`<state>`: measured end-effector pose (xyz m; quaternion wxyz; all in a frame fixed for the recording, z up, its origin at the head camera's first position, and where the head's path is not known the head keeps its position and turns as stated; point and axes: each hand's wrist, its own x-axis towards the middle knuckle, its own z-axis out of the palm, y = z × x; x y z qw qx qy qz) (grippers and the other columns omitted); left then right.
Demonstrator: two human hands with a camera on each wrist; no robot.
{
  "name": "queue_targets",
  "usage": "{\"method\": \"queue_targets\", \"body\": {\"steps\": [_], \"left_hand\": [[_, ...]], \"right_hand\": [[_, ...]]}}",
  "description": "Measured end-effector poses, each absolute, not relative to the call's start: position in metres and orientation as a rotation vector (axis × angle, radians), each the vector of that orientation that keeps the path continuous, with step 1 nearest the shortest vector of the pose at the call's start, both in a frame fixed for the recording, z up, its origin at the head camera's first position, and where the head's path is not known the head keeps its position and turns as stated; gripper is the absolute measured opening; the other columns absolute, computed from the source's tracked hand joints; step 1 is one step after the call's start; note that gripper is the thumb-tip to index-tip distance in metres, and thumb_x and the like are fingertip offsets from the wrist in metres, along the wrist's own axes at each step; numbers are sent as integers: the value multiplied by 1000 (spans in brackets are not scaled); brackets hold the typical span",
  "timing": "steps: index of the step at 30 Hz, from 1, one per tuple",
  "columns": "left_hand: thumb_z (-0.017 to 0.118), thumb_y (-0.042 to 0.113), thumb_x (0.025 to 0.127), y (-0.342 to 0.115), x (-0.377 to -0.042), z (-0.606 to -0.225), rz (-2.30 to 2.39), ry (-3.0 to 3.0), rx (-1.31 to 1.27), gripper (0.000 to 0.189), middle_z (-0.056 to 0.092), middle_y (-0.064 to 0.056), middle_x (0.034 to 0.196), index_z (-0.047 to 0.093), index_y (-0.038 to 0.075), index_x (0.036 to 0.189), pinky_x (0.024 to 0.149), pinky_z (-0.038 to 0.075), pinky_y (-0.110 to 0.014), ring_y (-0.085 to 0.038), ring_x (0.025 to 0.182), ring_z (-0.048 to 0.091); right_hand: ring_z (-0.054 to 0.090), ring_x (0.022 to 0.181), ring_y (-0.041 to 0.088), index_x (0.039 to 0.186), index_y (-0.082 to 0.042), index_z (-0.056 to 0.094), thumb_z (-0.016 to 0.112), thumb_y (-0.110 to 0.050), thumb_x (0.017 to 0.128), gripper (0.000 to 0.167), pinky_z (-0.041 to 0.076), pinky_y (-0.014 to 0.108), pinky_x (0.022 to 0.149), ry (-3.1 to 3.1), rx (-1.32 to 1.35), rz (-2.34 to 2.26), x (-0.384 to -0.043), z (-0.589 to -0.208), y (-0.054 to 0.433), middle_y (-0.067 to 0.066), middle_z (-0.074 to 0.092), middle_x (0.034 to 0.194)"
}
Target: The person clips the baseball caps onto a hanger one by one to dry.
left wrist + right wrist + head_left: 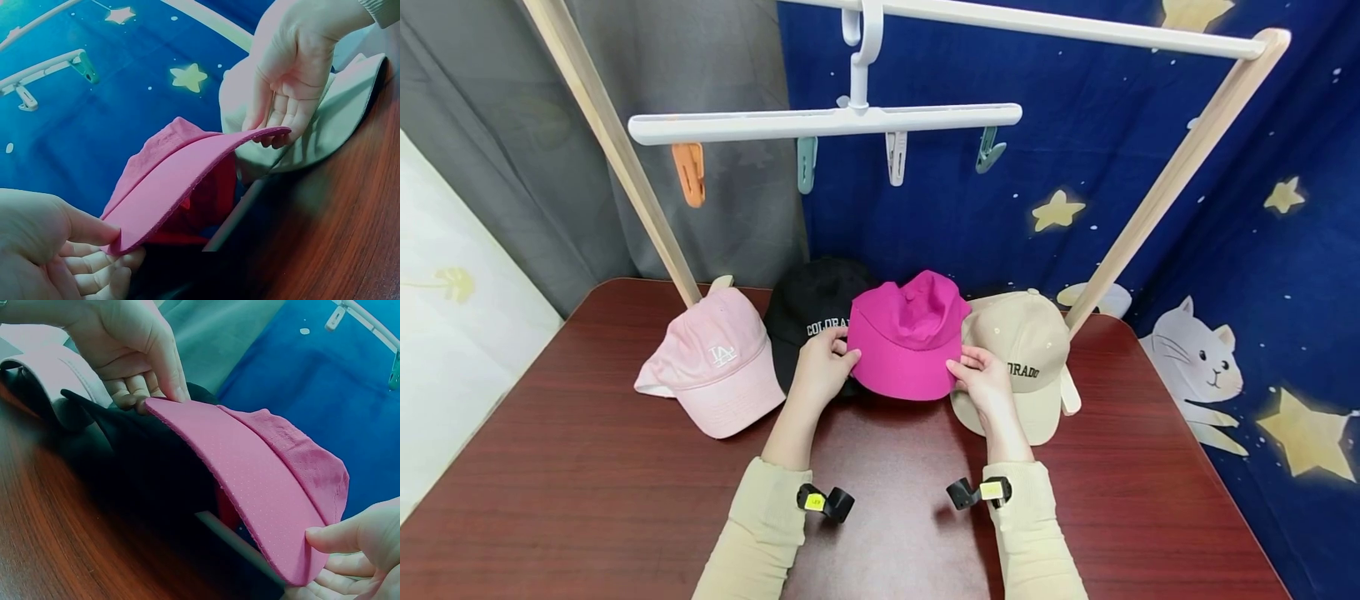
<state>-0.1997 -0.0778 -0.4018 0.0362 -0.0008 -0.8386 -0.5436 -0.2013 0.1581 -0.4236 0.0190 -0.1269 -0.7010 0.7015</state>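
Note:
A magenta cap [910, 333] with a partly caved-in crown is held by its brim between both hands. The left hand [823, 367] pinches the brim's left edge, thumb on top and fingers beneath. At the opposite edge, the right hand [983, 379] pinches it the same way. In the left wrist view the brim [181, 175] arches between the two hands, its underside facing the table. Behind the left hand is a black cap [797, 308] with white lettering, partly covered by the magenta one. A beige cap [1022, 333] with dark lettering lies just behind the right hand.
A pink cap [722, 358] lies on the dark red wooden table [587, 467] at the left. Overhead, a white hanger [760, 125] with orange, green and white clips hangs from a white rail [1037, 23] between wooden posts [1180, 179]. Curtains stand behind.

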Motion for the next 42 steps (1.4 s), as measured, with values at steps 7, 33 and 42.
{"method": "queue_targets", "body": {"steps": [7, 33, 42], "left_hand": [[66, 4, 89, -80, -198, -396, -1679, -2548, -5, 35, 66, -11, 83, 58, -2, 123, 63, 52, -30, -17, 64, 61], [65, 5, 90, -81, -192, -383, -1774, -2399, -152, 47, 65, -10, 79, 49, 4, 135, 61, 50, -29, -35, 64, 62], [69, 6, 87, -82, -192, -377, -1799, -2331, -114, 38, 66, -8, 80, 60, 2, 124, 55, 44, -23, -16, 57, 55]], "right_hand": [[60, 64, 5, 124, 14, 51, 63, 9, 86, 40, 52, 20, 59, -2163, -366, 2187, -202, -418, 156, 10, 58, 92], [58, 76, 4, 127, 8, 52, 64, 7, 86, 43, 51, 20, 68, -2085, -313, 2152, -197, -403, 152, 16, 59, 105], [59, 77, 5, 127, 9, 53, 64, 8, 86, 42, 50, 18, 68, -2016, -273, 2176, -194, -400, 151, 19, 60, 106]]}}
